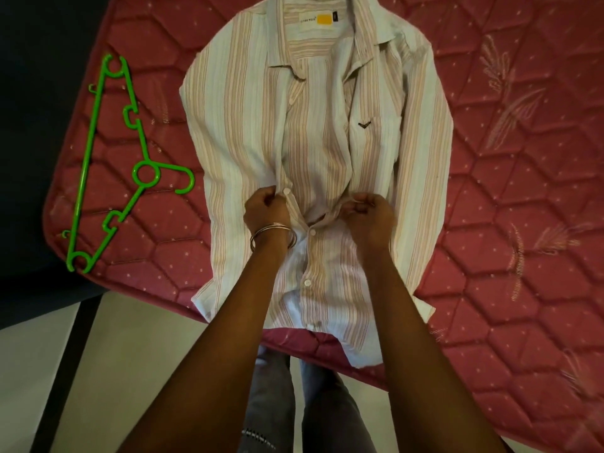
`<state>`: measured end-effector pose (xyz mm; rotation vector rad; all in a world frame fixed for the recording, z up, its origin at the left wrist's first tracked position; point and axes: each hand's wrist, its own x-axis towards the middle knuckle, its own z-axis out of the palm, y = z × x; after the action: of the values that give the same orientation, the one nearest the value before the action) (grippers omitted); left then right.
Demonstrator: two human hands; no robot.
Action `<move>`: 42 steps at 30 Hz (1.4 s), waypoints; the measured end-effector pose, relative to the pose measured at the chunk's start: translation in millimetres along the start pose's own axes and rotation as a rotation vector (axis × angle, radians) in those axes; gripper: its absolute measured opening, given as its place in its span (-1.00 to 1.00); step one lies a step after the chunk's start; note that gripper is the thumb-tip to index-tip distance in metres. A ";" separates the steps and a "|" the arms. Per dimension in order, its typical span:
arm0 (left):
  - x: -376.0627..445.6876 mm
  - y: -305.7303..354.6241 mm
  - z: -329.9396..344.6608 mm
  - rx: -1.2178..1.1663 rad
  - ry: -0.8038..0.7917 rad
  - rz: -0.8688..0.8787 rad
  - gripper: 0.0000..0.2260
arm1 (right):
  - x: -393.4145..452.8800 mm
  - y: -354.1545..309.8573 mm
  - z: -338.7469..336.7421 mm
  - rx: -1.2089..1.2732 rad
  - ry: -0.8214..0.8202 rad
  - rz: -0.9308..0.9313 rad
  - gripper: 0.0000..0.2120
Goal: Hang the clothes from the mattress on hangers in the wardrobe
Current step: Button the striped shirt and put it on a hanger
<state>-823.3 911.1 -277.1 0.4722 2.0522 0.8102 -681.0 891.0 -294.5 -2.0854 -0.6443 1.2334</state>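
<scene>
A pink-and-white striped shirt [313, 132] lies face up on the red quilted mattress [510, 197], collar away from me and hem hanging over the near edge. Its front is open above the middle, with buttons fastened lower down. My left hand [266, 209] pinches the button edge of the placket by a white button. Opposite it, my right hand [371, 217] pinches the other front edge. A bright green plastic hanger [108, 165] rests flat on the mattress, left of the shirt and apart from it.
The mattress corner lies at the lower left, with dark floor or furniture [36, 93] beyond it and pale floor tiles [130, 354] below. My legs in grey trousers [294, 403] stand against the near mattress edge.
</scene>
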 end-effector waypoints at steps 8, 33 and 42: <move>-17.3 6.4 -19.3 -0.420 -0.132 -0.114 -0.82 | 10.7 -12.4 10.2 -0.150 -0.085 -0.058 -0.85; -19.3 6.0 0.1 0.550 0.025 0.582 -0.92 | -19.4 3.7 -4.9 -0.391 0.273 -0.317 -0.87; -26.0 25.6 22.5 0.243 -0.243 0.448 -0.95 | -15.0 -27.9 -6.5 0.113 -0.106 -0.348 -0.90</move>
<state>-789.2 922.5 -253.7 1.1398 1.8460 0.7161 -684.5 898.3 -263.2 -1.7341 -0.9196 1.1548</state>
